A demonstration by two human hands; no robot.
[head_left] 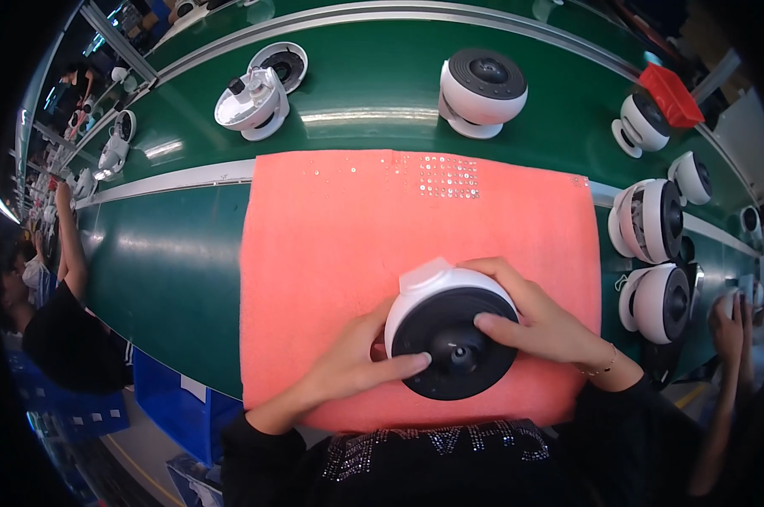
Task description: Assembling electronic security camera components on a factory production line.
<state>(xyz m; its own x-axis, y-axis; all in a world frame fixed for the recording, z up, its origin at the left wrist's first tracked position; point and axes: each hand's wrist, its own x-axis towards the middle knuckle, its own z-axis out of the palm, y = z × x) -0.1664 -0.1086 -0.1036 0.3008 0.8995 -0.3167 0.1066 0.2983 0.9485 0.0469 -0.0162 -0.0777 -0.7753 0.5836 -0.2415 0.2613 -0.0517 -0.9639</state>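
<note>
Above the near part of the orange-pink foam mat (pixel 331 245), I hold a round device (pixel 454 304) between both hands. It has a white shell, a glossy black face with a raised dome at its centre, and a white foot-like part tilted away from me. My left hand (pixel 352 359) grips its left side, thumb lying on the black face beside the dome. My right hand (pixel 542 321) wraps the upper right side of the shell, its thumb pressed on the face near the dome. The fingers under the shell are mostly hidden.
Small shiny screws (pixel 448 177) stand in rows on the mat's far part. Beyond are a similar device (pixel 483 89) and an opened one (pixel 253 106) on the green conveyor (pixel 356 93). Several more devices (pixel 648 221) and a red bin (pixel 671 95) stand right. Co-workers' arms (pixel 71 241) show at both sides.
</note>
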